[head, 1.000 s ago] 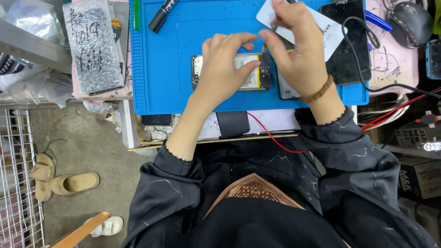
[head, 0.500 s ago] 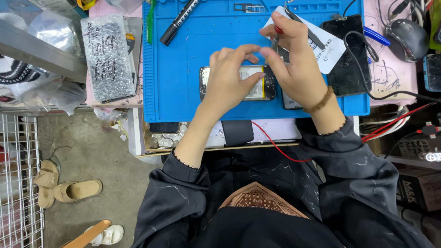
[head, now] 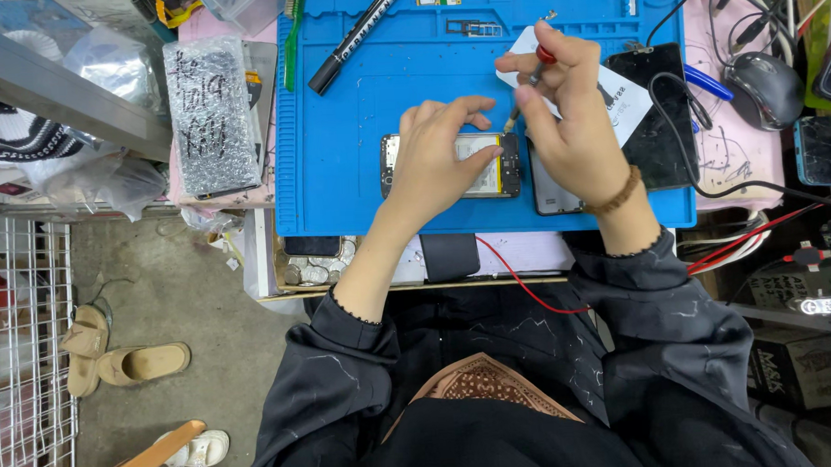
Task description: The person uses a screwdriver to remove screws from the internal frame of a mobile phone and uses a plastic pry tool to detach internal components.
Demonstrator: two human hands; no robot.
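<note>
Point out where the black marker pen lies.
In the head view, the black marker lies slanted on the blue mat's upper left, right of the green brush.

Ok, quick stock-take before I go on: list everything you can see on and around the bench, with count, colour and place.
work mat: 1, blue, centre of bench
opened phone: 1, dark frame with pale battery, mid mat, under both hands
screwdriver: 1, red-capped, in right hand, tip at the phone's right end
white card: 1, on mat behind right hand
dark phone panel: 1, black, right edge of mat
marker pen: 1, black, top of mat
brush: 1, green, mat's top left edge
wrapped parcel: 1, silver-black, left of mat
mouse: 1, grey, right
sandals: 2, tan, floor left
left hand: on phone
right hand: gripping screwdriver
</note>
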